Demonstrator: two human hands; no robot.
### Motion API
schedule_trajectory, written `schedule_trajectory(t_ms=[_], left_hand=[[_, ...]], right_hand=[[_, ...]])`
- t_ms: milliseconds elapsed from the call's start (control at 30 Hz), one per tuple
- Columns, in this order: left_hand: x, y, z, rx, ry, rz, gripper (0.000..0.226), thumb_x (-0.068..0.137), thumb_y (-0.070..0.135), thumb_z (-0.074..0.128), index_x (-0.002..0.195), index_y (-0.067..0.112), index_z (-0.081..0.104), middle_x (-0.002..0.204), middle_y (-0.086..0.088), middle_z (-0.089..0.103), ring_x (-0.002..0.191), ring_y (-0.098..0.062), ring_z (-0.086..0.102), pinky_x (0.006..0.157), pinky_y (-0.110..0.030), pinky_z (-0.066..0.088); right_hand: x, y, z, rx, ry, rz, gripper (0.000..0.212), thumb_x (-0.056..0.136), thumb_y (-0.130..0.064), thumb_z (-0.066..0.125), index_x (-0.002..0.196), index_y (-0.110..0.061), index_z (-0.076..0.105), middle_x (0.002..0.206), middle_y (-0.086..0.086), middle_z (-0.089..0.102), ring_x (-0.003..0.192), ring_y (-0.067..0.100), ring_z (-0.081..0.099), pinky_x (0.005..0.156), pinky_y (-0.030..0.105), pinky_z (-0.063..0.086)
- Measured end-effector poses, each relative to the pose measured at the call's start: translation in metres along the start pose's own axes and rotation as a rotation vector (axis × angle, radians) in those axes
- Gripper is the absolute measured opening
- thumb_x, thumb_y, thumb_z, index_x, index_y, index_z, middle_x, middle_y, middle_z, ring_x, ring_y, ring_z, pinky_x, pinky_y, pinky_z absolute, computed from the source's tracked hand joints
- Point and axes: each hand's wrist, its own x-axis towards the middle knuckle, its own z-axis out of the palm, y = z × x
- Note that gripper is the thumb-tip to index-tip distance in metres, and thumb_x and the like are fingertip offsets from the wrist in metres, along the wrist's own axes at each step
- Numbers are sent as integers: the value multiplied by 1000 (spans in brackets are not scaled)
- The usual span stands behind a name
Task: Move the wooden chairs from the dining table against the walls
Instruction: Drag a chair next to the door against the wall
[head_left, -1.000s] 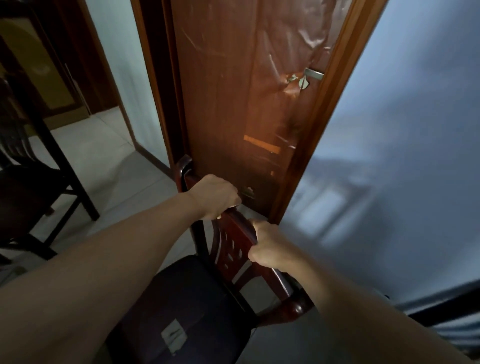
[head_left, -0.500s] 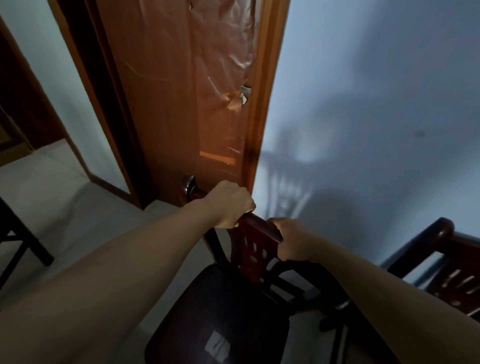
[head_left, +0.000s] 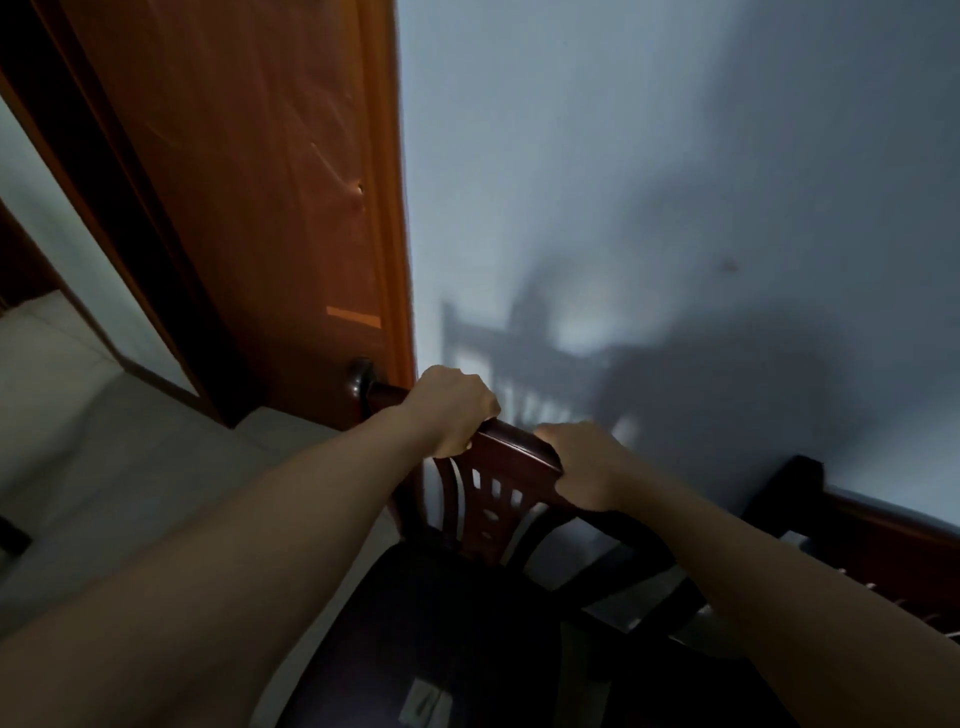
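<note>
Head view, looking down over both forearms at a dark wooden chair w/ carved, slotted backrest and dark seat pad. Left hand was curled over the top rail near its left end, fingers wrapped round the far side; grip closed on the rail. Right hand gripped the same rail further right, where it curves down, thumb on the near face, fingers over the far edge; also closed on the wood. Rounded left end of the rail showed just beyond the left hand, in front of the door's lower part. The chair stood w/ its backrest toward the pale blue-grey wall, close to it; whether it touched the wall cannot be told. Its shadow, incl. slats and both fists, fell on the wall right behind the backrest. Left of the wall: an orange-brown wooden door w/ a small lighter strip low down, and its frame edge meeting the wall. Further left, an opening gave onto pale floor tiles. A pale label-like patch lay on the seat pad near the bottom edge of view. At right, a second wooden chair of the same dark red-brown finish stood against the same wall, only its top rail and part of its back visible, near the held chair but apart from it.
</note>
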Motion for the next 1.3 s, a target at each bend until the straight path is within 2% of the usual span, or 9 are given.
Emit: schedule_trajectory(t_ms=[167,333,500,633,767,867,967,1100,1300], left_hand=[[35,-7,13,-41,8,-41,29,86,21,62,115,21,61,109,-1,64,103,-27,62,66,-30,35],[80,-16,27,-97,64,-43,30,88,10,56,114,22,63,111,-2,67,103,-28,63,69,-31,41],[116,-18,41,-144,155,10,34,91,7,51,121,19,60,120,-3,64,112,-25,59,74,-32,43],[138,-18,57,-178,177,43,41,84,5,55,121,22,60,121,1,63,110,-22,59,77,-36,52],[150,-13,65,-154,176,61,34,84,8,54,114,20,64,115,0,63,108,-22,57,64,-30,40],[150,-17,69,-162,196,88,33,86,16,53,118,22,62,115,0,62,110,-22,56,64,-29,37],[144,-20,72,-205,196,77,36,87,16,52,122,21,59,116,-2,62,112,-23,56,69,-30,43],[134,-22,71,-230,151,76,42,87,15,55,129,19,51,127,-4,57,119,-24,52,85,-34,47],[101,-32,64,-216,-6,87,79,86,27,62,151,21,19,156,-8,25,142,-27,29,111,-43,31]], right_hand=[[19,21,4,-90,109,42,27,84,-6,59,110,-10,51,102,11,62,93,31,61,69,32,42],[53,44,9,-16,169,196,24,90,-6,55,114,-9,51,110,14,61,100,31,59,83,38,47],[80,64,12,11,186,298,27,91,-11,51,118,-10,54,117,15,61,106,31,59,82,34,46],[86,72,16,-68,220,402,33,94,-11,46,127,-13,49,123,14,59,111,34,59,85,39,50],[88,80,21,-65,231,464,35,94,-11,45,129,-13,48,123,14,60,109,34,61,82,41,52],[90,78,26,-63,266,485,40,93,-7,48,132,-13,45,124,13,60,109,32,60,78,37,50],[91,73,30,-67,242,499,51,89,-5,53,137,-10,38,128,16,55,114,33,55,87,38,46],[85,66,38,-139,202,511,73,85,-21,62,145,-9,22,140,17,41,128,36,41,109,45,30],[73,43,34,-98,164,496,86,86,-27,61,151,-9,7,152,21,18,140,40,21,115,48,22]])
